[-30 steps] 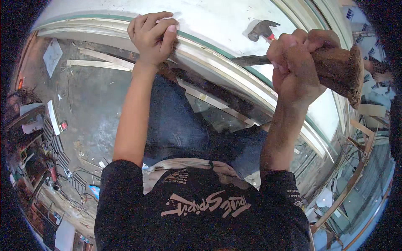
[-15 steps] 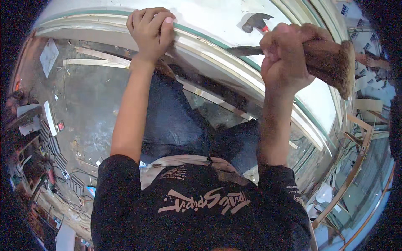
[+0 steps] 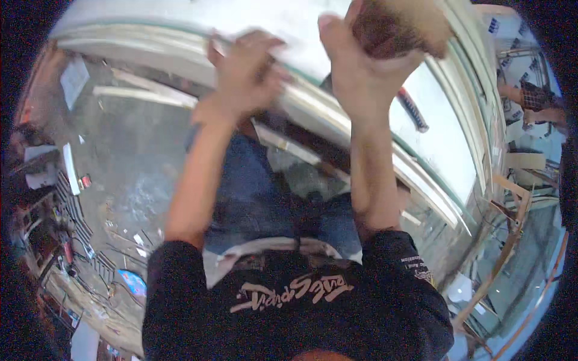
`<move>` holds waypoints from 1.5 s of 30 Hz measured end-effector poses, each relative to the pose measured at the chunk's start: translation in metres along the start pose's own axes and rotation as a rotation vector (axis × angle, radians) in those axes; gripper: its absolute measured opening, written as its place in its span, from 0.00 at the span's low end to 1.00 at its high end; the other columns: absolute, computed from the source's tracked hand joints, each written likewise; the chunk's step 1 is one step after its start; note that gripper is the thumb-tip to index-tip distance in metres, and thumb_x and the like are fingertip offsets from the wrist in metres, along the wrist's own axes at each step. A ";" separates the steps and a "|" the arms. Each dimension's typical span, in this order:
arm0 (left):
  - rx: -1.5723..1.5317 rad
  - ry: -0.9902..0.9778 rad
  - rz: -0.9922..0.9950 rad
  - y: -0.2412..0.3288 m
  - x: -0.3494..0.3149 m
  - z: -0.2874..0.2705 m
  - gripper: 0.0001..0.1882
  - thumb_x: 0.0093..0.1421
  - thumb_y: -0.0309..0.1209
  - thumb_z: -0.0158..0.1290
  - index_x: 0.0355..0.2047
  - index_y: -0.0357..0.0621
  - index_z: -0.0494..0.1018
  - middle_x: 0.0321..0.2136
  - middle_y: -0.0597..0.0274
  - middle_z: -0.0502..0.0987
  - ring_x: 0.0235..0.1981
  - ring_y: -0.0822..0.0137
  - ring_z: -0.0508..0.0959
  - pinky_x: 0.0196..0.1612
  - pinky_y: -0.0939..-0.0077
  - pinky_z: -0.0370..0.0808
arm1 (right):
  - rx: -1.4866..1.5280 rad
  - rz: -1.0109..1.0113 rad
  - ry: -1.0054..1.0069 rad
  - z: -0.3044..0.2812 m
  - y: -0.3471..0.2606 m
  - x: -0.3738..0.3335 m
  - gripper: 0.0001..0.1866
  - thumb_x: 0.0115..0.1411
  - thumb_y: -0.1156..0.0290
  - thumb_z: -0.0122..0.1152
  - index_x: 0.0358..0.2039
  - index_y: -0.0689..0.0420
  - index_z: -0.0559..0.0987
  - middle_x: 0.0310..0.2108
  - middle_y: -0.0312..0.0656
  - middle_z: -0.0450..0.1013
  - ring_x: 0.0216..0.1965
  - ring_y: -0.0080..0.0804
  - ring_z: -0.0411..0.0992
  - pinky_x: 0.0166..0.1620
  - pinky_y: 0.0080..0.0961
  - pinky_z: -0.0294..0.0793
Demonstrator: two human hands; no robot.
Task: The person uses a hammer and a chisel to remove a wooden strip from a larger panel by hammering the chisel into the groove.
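Brown and chunky, a block [image 3: 397, 27] is clamped in the grip of the right hand [image 3: 365, 81], over the white surface [image 3: 283, 23]. Along the near edge the left hand [image 3: 248, 78] blurs, grip loosely apart, though I can't tell whether it touches; beyond the right wrist, a red-and-dark handle [image 3: 413, 111] lies towards the surface's right edge.

The left hand [image 3: 250, 75] has moved rightward and now blurs. The right hand [image 3: 367, 78] has carried the brush [image 3: 400, 30] leftward and farther from the body, so the hammer's head is now hidden and its handle [image 3: 413, 111] shows.
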State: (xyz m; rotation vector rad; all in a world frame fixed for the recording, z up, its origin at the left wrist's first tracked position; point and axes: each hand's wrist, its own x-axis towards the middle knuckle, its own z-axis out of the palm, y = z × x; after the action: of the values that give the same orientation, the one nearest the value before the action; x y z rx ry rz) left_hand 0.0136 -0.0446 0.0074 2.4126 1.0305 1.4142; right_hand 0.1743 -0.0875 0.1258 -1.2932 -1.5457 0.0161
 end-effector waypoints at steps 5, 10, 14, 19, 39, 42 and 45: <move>-0.294 -0.247 -0.003 0.079 0.023 0.025 0.15 0.58 0.37 0.55 0.43 0.43 0.73 0.33 0.54 0.79 0.37 0.48 0.78 0.48 0.52 0.70 | 0.378 0.266 -0.059 -0.027 -0.021 0.007 0.18 0.53 0.64 0.70 0.40 0.59 0.77 0.27 0.33 0.72 0.29 0.27 0.69 0.35 0.26 0.72; -0.262 -0.186 -0.091 0.078 0.017 0.043 0.15 0.61 0.38 0.54 0.38 0.37 0.71 0.21 0.47 0.76 0.26 0.46 0.78 0.31 0.53 0.73 | 0.036 -0.050 -0.367 -0.099 0.060 -0.033 0.33 0.54 0.53 0.68 0.54 0.60 0.70 0.47 0.47 0.71 0.49 0.42 0.70 0.53 0.39 0.71; -0.274 -0.181 -0.082 0.083 0.021 0.049 0.17 0.60 0.40 0.54 0.37 0.36 0.72 0.21 0.48 0.75 0.25 0.46 0.77 0.29 0.53 0.72 | -0.823 0.397 -0.487 -0.157 0.120 -0.058 0.32 0.57 0.53 0.64 0.56 0.58 0.69 0.53 0.55 0.68 0.53 0.55 0.68 0.52 0.45 0.71; -0.226 -0.134 0.041 0.073 0.018 0.052 0.17 0.60 0.41 0.55 0.35 0.35 0.73 0.21 0.48 0.74 0.25 0.46 0.76 0.29 0.54 0.71 | -0.483 0.582 -0.814 -0.170 0.132 -0.031 0.14 0.58 0.61 0.60 0.38 0.58 0.77 0.38 0.56 0.75 0.40 0.56 0.74 0.43 0.42 0.73; -0.311 -0.124 0.078 0.081 0.025 0.043 0.12 0.60 0.38 0.55 0.34 0.41 0.77 0.21 0.55 0.76 0.23 0.52 0.76 0.30 0.61 0.71 | -0.532 0.269 -0.314 -0.246 -0.106 0.033 0.15 0.67 0.59 0.56 0.44 0.58 0.75 0.29 0.42 0.76 0.28 0.28 0.73 0.34 0.27 0.72; -0.306 -0.132 0.095 0.087 0.027 0.046 0.12 0.61 0.38 0.54 0.34 0.41 0.77 0.21 0.55 0.76 0.24 0.53 0.76 0.30 0.61 0.70 | -0.237 0.343 0.005 -0.250 -0.098 0.020 0.17 0.70 0.56 0.51 0.39 0.59 0.74 0.32 0.30 0.72 0.26 0.23 0.66 0.27 0.20 0.64; -0.232 -0.154 0.088 0.082 0.028 0.039 0.13 0.62 0.38 0.53 0.34 0.41 0.77 0.22 0.55 0.76 0.24 0.52 0.76 0.31 0.61 0.70 | -0.498 0.281 -0.405 -0.238 -0.095 0.023 0.12 0.67 0.63 0.57 0.39 0.60 0.72 0.26 0.39 0.71 0.26 0.25 0.66 0.27 0.25 0.65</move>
State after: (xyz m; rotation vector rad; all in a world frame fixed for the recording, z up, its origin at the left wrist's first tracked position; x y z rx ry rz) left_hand 0.0942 -0.0812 0.0433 2.3767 0.6917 1.2710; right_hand 0.2787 -0.2463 0.2996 -1.9921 -1.7576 0.0807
